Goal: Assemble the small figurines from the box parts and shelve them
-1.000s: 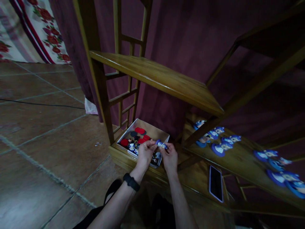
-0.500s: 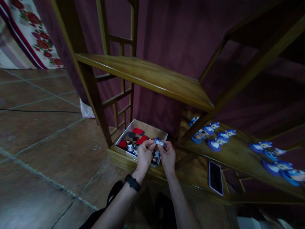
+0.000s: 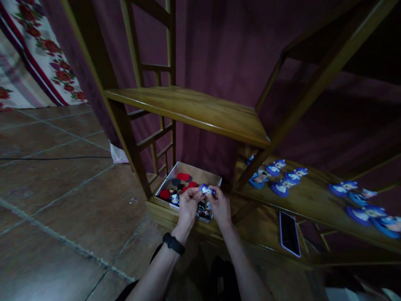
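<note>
Both my hands meet over a shallow white box (image 3: 189, 169) on the lowest wooden shelf. My left hand (image 3: 189, 203) and my right hand (image 3: 220, 205) pinch a small blue-and-white figure piece (image 3: 206, 190) between their fingertips. The box holds several red and dark round pieces and small printed figures. A black band is on my left wrist.
A wooden shelf unit (image 3: 194, 109) stands before a dark red curtain. Several blue figure pieces (image 3: 282, 179) lie in rows on the shelf to the right, more (image 3: 366, 205) at the far right. A phone (image 3: 290, 233) lies face up right of my hands. Tiled floor (image 3: 56, 196) spreads left.
The view has shifted; my hands stay together on the blue piece and have moved slightly left and down over the box.
</note>
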`<state>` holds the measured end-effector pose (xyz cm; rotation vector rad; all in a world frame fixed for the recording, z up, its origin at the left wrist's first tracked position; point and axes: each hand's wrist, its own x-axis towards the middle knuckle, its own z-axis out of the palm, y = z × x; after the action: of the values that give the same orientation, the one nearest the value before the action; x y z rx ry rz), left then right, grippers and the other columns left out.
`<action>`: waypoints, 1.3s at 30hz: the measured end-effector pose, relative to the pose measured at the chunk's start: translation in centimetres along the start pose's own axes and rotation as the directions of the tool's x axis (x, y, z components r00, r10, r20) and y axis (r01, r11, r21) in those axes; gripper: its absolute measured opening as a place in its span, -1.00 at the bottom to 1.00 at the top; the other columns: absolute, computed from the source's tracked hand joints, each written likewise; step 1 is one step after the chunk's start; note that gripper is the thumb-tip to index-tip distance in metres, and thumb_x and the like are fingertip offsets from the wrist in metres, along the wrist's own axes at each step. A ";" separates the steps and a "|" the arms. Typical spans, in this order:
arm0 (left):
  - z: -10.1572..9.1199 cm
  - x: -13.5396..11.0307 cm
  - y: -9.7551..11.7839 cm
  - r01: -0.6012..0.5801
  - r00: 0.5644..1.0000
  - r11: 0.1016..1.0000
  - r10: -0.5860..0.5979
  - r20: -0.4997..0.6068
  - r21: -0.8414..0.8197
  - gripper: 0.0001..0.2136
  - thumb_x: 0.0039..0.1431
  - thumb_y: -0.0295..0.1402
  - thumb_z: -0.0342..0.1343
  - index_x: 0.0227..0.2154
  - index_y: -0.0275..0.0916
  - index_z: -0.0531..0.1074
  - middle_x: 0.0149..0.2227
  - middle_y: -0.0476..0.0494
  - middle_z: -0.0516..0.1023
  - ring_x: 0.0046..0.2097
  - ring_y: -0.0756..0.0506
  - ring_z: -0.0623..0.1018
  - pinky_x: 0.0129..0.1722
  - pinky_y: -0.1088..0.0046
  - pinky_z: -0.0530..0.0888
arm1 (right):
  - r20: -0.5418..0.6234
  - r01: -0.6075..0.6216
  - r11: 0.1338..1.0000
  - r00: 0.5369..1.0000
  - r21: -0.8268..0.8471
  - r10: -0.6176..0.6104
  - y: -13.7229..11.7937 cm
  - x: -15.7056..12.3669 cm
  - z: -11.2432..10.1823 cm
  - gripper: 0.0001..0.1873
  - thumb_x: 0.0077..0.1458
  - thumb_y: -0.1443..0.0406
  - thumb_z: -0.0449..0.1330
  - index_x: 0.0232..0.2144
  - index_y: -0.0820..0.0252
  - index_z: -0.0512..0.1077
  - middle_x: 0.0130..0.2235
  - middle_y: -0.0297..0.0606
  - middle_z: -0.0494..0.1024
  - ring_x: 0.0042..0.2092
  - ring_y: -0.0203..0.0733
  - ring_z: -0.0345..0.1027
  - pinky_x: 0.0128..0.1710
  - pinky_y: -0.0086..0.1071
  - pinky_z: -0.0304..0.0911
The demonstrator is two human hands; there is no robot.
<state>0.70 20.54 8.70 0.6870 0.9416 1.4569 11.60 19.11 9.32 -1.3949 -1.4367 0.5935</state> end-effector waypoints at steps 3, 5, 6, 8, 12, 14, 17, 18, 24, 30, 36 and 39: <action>-0.3 0.0 0.4 -0.001 1.000 1.000 0.001 0.006 0.017 -0.69 -0.30 -0.31 0.33 -0.44 -0.36 0.47 -0.48 -0.10 0.53 -0.45 0.01 0.50 -0.36 0.47 0.45 | 0.025 0.059 0.998 0.998 0.013 -0.059 -0.3 0.1 -0.2 -0.75 0.01 0.27 0.09 -0.21 -0.01 0.41 -0.18 -0.34 0.52 -0.19 -0.17 0.39 -0.17 -0.34 0.25; -0.4 0.0 0.7 0.019 1.000 1.000 -0.019 0.017 0.024 -0.69 -0.30 -0.34 0.34 -0.43 -0.37 0.46 -0.47 -0.10 0.54 -0.46 0.01 0.50 -0.36 0.48 0.46 | 0.049 0.094 0.995 0.994 0.036 -0.096 -0.4 0.3 -0.3 -0.74 0.02 0.28 0.07 -0.20 0.00 0.42 -0.18 -0.34 0.52 -0.18 -0.18 0.39 -0.16 -0.34 0.25; -0.4 -0.1 0.8 0.032 0.999 0.999 -0.032 0.018 0.022 -0.69 -0.30 -0.35 0.34 -0.42 -0.37 0.45 -0.47 -0.09 0.54 -0.46 0.02 0.51 -0.36 0.49 0.46 | 0.063 0.109 0.993 0.992 0.045 -0.111 -0.4 0.3 -0.4 -0.74 0.02 0.28 0.07 -0.20 0.00 0.42 -0.18 -0.35 0.52 -0.18 -0.19 0.39 -0.15 -0.35 0.25; -0.5 -0.1 1.0 0.058 0.998 0.998 -0.058 0.003 0.000 -0.73 -0.26 -0.40 0.33 -0.43 -0.37 0.44 -0.46 -0.09 0.53 -0.45 0.01 0.52 -0.35 0.49 0.47 | 0.094 0.123 0.991 0.987 0.055 -0.128 -0.4 0.4 -0.5 -0.75 0.02 0.28 0.07 -0.21 -0.01 0.42 -0.18 -0.36 0.52 -0.18 -0.20 0.38 -0.14 -0.34 0.25; -0.6 0.2 1.0 0.141 0.989 0.983 -0.145 -0.019 -0.115 -0.82 -0.11 -0.55 0.22 -0.37 -0.35 0.41 -0.41 -0.13 0.54 -0.40 -0.03 0.55 -0.33 0.42 0.51 | 0.126 0.078 0.995 0.988 0.070 -0.086 -0.1 0.7 -0.2 -0.60 -0.01 0.27 0.11 -0.05 -0.01 0.31 -0.13 -0.33 0.50 -0.15 -0.20 0.38 -0.10 -0.31 0.24; -0.7 0.5 0.9 0.210 0.976 0.962 -0.215 -0.013 -0.176 -0.83 -0.05 -0.61 0.15 -0.34 -0.35 0.41 -0.40 -0.15 0.55 -0.41 -0.03 0.55 -0.34 0.42 0.52 | 0.123 0.031 0.996 0.992 0.078 -0.040 0.3 0.8 0.1 -0.51 -0.03 0.25 0.14 0.01 0.00 0.25 -0.12 -0.30 0.49 -0.13 -0.20 0.37 -0.08 -0.29 0.24; -0.7 1.1 0.9 0.300 0.951 0.925 -0.308 0.002 -0.231 -0.84 0.00 -0.66 0.07 -0.35 -0.36 0.40 -0.43 -0.16 0.55 -0.43 -0.01 0.55 -0.37 0.48 0.52 | 0.118 -0.024 0.997 0.993 0.073 0.016 0.9 1.0 0.6 -0.62 -0.03 0.22 0.14 -0.10 0.03 0.33 -0.15 -0.30 0.50 -0.13 -0.18 0.36 -0.09 -0.28 0.23; -0.7 1.3 0.9 0.315 0.947 0.919 -0.323 0.007 -0.237 -0.84 0.00 -0.67 0.06 -0.36 -0.36 0.40 -0.44 -0.16 0.55 -0.44 0.00 0.55 -0.38 0.49 0.51 | 0.118 -0.035 0.996 0.993 0.078 0.026 1.0 1.0 0.7 -0.67 -0.03 0.21 0.14 -0.14 0.04 0.35 -0.17 -0.31 0.51 -0.14 -0.18 0.37 -0.10 -0.29 0.24; -0.3 0.8 0.6 0.302 0.952 0.932 -0.305 0.018 -0.201 -0.83 -0.07 -0.67 0.10 -0.40 -0.33 0.38 -0.48 -0.12 0.54 -0.45 -0.02 0.55 -0.36 0.44 0.51 | 0.092 -0.031 0.994 0.996 0.104 0.021 1.2 1.0 0.9 -0.72 -0.04 0.21 0.13 -0.21 0.08 0.37 -0.21 -0.30 0.50 -0.17 -0.18 0.36 -0.13 -0.31 0.24; -0.3 -0.2 1.2 0.289 0.953 0.937 -0.262 0.153 -0.194 -0.81 -0.10 -0.58 0.20 -0.35 -0.31 0.40 -0.39 -0.12 0.55 -0.34 -0.04 0.55 -0.23 0.35 0.50 | 0.100 0.109 0.974 0.986 0.200 -0.131 0.7 1.1 0.1 -0.76 -0.03 0.32 0.08 -0.25 0.06 0.41 -0.08 -0.30 0.44 -0.04 -0.19 0.29 0.00 -0.31 0.17; 0.0 -0.2 2.5 0.217 0.956 0.960 -0.171 0.238 -0.179 -0.77 -0.08 -0.50 0.23 -0.29 -0.32 0.44 -0.35 -0.12 0.54 -0.33 0.02 0.52 -0.26 0.48 0.49 | 0.038 0.166 0.942 0.982 0.292 -0.185 -0.1 1.1 -0.6 -0.74 -0.02 0.35 0.08 -0.24 0.03 0.43 0.04 -0.31 0.35 0.07 -0.19 0.21 0.09 -0.29 0.10; -0.1 0.3 2.5 0.235 0.960 0.952 -0.197 0.198 -0.194 -0.81 -0.10 -0.49 0.25 -0.35 -0.33 0.44 -0.41 -0.10 0.53 -0.39 0.03 0.52 -0.33 0.53 0.49 | 0.060 0.145 0.934 0.983 0.326 -0.173 -0.5 1.2 -0.4 -0.77 -0.03 0.33 0.11 -0.26 0.05 0.45 -0.01 -0.29 0.41 0.04 -0.18 0.25 0.07 -0.29 0.13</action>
<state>-0.65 20.90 10.80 0.5244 0.6860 1.2577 11.96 19.97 10.29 -0.9971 -1.4327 0.7538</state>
